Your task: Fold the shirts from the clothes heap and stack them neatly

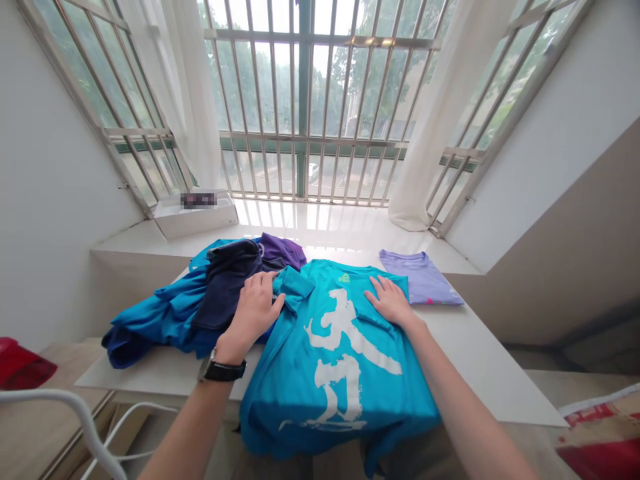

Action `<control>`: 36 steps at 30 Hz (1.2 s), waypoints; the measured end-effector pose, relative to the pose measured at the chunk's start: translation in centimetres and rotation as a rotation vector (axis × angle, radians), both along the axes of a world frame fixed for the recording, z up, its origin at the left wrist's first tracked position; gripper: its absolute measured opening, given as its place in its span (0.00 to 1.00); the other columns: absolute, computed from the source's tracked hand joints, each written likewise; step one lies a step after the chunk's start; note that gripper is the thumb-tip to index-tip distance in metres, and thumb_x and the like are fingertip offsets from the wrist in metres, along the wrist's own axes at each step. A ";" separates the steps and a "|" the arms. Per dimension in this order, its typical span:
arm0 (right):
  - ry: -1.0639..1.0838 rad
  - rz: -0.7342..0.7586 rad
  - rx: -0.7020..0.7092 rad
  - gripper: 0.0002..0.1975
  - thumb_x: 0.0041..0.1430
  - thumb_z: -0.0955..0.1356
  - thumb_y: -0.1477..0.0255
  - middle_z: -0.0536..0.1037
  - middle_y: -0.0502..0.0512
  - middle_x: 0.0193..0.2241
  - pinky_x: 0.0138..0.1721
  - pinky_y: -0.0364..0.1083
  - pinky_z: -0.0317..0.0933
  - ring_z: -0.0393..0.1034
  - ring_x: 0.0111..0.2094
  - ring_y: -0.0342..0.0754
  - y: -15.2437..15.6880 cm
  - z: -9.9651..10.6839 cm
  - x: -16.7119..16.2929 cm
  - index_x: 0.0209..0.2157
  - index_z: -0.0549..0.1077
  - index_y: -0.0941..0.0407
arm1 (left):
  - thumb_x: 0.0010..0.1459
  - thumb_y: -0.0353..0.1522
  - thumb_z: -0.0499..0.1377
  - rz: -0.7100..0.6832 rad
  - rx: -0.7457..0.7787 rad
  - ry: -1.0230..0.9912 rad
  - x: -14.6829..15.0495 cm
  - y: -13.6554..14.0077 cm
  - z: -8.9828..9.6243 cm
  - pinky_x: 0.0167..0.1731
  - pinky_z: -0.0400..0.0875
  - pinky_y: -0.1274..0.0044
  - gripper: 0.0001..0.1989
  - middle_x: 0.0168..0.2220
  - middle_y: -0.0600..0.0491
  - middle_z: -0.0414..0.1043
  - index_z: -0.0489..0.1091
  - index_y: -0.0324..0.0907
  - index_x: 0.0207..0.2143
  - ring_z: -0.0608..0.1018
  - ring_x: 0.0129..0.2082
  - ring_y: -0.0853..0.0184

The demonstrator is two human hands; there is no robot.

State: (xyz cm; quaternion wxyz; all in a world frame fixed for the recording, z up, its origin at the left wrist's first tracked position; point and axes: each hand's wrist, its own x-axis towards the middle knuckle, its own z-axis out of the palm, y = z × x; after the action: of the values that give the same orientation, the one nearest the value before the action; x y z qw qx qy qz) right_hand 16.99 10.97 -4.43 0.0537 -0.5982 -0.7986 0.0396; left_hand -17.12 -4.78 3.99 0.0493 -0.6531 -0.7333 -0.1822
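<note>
A red item [25,365] sits at the left edge, above a curved white frame [63,398] in the lower left. In the upper left, a white box [200,223] stands on the white sill [305,223], below the barred window [280,100]. Left of centre, a loose heap of blue, dark navy and purple clothes [227,280] lies on the white desk [487,360]. Just beside it is the left hand [254,307], a dark-strapped watch [225,371] on its wrist. Its fingers lie close together, thumb apart, at the folded-over sleeve of the turquoise shirt [340,348]; whether they pinch the cloth, I cannot tell. The shirt is spread across the centre, large white characters facing up, its lower part hanging over the desk's near edge. Right of centre, the right hand [393,305] rests on the shirt near its upper right, fingers slightly spread and pinching nothing. Just beyond, a folded lavender shirt [421,280] lies on the desk, partly behind the turquoise one. A red-and-white item [603,427] shows in the lower right corner.
</note>
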 end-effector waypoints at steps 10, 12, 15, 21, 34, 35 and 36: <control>0.480 0.333 0.011 0.21 0.62 0.66 0.57 0.80 0.51 0.30 0.33 0.45 0.61 0.75 0.32 0.50 -4.7 5.8 -13.4 0.53 0.72 0.52 | 0.62 0.33 0.56 0.051 -0.083 -0.049 1.7 3.3 -0.3 0.45 0.69 0.68 0.27 0.51 0.38 0.73 0.57 0.36 0.63 0.77 0.50 0.51; 0.495 0.375 -0.006 0.23 0.58 0.69 0.55 0.79 0.51 0.26 0.29 0.45 0.57 0.74 0.30 0.51 -6.1 5.3 -15.7 0.52 0.73 0.52 | 0.62 0.31 0.55 0.042 -0.025 -0.174 1.7 3.5 -0.7 0.42 0.71 0.70 0.24 0.49 0.42 0.75 0.60 0.40 0.61 0.79 0.46 0.54; 0.587 0.344 0.030 0.20 0.60 0.68 0.61 0.78 0.51 0.24 0.28 0.45 0.54 0.73 0.28 0.50 -6.5 3.9 -16.9 0.51 0.73 0.53 | 0.61 0.30 0.57 -0.040 0.079 -0.351 1.9 4.0 -0.8 0.41 0.72 0.71 0.22 0.45 0.46 0.76 0.63 0.42 0.57 0.79 0.43 0.58; 0.972 0.198 0.031 0.09 0.58 0.64 0.66 0.71 0.49 0.19 0.26 0.45 0.54 0.65 0.21 0.46 -3.8 2.9 -15.3 0.28 0.73 0.53 | 0.59 0.29 0.57 -0.345 0.220 -0.478 4.3 5.6 0.6 0.46 0.72 0.71 0.17 0.43 0.48 0.75 0.68 0.42 0.52 0.77 0.43 0.61; 1.321 -0.162 -0.238 0.17 0.58 0.61 0.59 0.81 0.57 0.34 0.34 0.47 0.66 0.74 0.34 0.50 -0.1 2.6 -11.4 0.37 0.74 0.55 | 0.62 0.31 0.53 -0.480 -0.280 0.020 3.2 15.9 0.8 0.45 0.71 0.73 0.15 0.48 0.45 0.78 0.72 0.40 0.50 0.78 0.48 0.57; 1.287 -0.172 -0.217 0.15 0.56 0.64 0.59 0.80 0.57 0.33 0.37 0.48 0.66 0.74 0.36 0.51 -0.1 2.5 -11.4 0.36 0.74 0.55 | 0.61 0.31 0.54 -0.483 -0.356 0.031 3.0 16.5 0.3 0.44 0.71 0.74 0.15 0.46 0.45 0.78 0.73 0.40 0.49 0.79 0.46 0.58; 1.257 -0.180 -0.198 0.14 0.54 0.67 0.59 0.80 0.57 0.33 0.40 0.48 0.66 0.74 0.37 0.51 -0.3 2.4 -11.5 0.35 0.74 0.55 | 0.60 0.32 0.56 -0.483 -0.417 0.031 2.9 16.9 -0.2 0.43 0.71 0.75 0.15 0.45 0.46 0.79 0.74 0.40 0.48 0.79 0.45 0.58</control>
State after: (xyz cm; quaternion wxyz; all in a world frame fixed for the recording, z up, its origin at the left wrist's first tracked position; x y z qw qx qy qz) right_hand 5.50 10.69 -2.05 0.4592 -0.5278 -0.5539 0.4514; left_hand -14.22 12.11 3.83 -0.1190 -0.8071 -0.5777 -0.0245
